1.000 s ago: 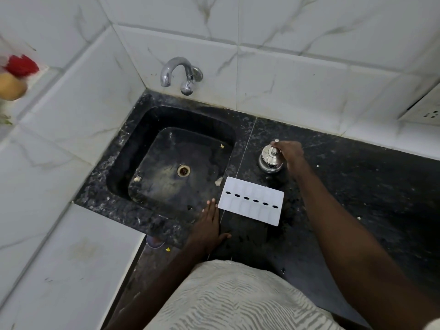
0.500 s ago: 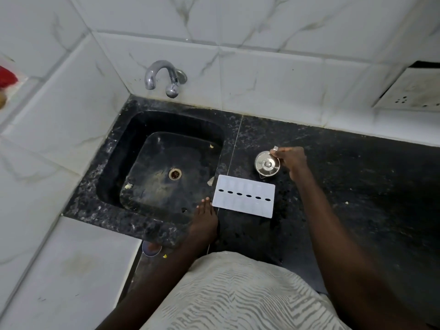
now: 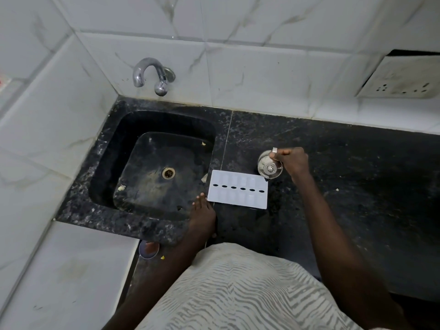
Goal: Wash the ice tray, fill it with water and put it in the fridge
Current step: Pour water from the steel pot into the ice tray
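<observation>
Ice tray [image 3: 238, 189]: white, rectangular, lay flat on the black granite counter [image 3: 357, 186], just right of the sink basin's [image 3: 152, 167] rim; a row of six dark oval slots ran along its middle.

Left hand [image 3: 202, 213]: rested palm down, fingers straight and together, empty, on the counter edge at the sink's near right corner. Its fingertips lay just beside the tray's near left corner; contact could not be told.

Right hand [image 3: 292, 160]: curled closed on the thin handle of a small steel lidded pot [image 3: 270, 167], which stood on the counter just behind the tray's far right corner. Hand apart from the tray.

Tap [image 3: 152, 76]: chrome, curved, wall-mounted on white marbled tiles [image 3: 262, 67] above the sink. No water seen running.

Drain [image 3: 168, 172]: round, at the basin's centre, with scattered food scraps nearby.

Switch plate [image 3: 402, 79]: white, on the wall, upper right.
</observation>
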Motion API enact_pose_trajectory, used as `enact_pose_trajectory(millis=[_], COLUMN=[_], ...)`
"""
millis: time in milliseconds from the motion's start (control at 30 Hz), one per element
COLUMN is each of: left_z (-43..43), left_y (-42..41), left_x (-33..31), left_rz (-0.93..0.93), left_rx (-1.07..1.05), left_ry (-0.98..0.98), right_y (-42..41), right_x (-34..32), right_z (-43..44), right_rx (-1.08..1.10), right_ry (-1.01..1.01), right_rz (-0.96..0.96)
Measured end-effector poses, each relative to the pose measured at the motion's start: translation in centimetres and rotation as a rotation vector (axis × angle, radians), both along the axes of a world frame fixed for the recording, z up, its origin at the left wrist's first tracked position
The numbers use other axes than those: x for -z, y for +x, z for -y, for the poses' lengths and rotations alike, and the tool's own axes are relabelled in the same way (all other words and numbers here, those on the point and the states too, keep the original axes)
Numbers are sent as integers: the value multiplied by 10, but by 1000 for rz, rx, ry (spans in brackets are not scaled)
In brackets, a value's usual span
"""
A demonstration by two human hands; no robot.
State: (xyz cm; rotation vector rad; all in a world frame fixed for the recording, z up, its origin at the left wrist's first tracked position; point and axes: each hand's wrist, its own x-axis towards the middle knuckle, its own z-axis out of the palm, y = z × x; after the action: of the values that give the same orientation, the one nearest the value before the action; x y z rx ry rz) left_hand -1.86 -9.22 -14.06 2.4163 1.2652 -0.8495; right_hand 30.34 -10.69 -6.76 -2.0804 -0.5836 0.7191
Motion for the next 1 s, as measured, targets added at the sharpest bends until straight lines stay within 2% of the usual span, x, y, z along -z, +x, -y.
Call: enact_pose_trajectory(millis=[267, 1000], left_z=[2, 1], left_y=[0, -1], left_x=[-2, 0], left_rz=[30, 60], left_rx=[-34, -55], left_ry=[-4, -20], right_y=[-7, -11], right_x=[3, 9], right_z=[0, 2], right_rx=[19, 22], right_ry=[80, 115], right_rz=[42, 52])
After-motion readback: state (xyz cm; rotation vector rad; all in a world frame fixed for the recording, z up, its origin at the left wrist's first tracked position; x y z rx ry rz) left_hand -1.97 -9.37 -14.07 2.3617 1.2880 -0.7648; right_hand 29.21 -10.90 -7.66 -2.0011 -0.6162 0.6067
